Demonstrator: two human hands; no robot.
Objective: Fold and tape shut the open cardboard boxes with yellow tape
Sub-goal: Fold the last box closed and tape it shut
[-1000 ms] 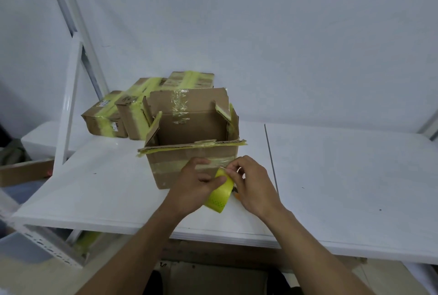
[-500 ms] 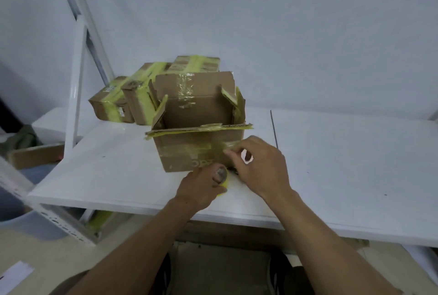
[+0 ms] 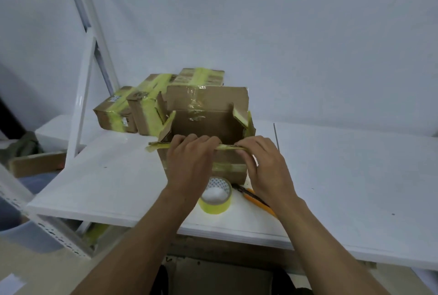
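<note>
An open cardboard box [image 3: 208, 126] stands near the front of the white table [image 3: 343, 176], its back flap upright and side flaps half raised. The near flap [image 3: 154, 146] sticks out level towards me, edged with old yellow tape. My left hand [image 3: 189, 164] and my right hand [image 3: 265, 166] both grip this near flap, fingers curled over its edge. A roll of yellow tape [image 3: 216, 196] lies flat on the table just in front of the box, between my wrists.
An orange utility knife [image 3: 257, 200] lies right of the roll, partly under my right wrist. Three boxes sealed with yellow tape [image 3: 142, 109] sit behind the open box at the back left. A white rack post [image 3: 80, 105] rises at the left.
Both hands let go of the tape roll, which now lies on the table, and moved up to grip the box's near flap.
</note>
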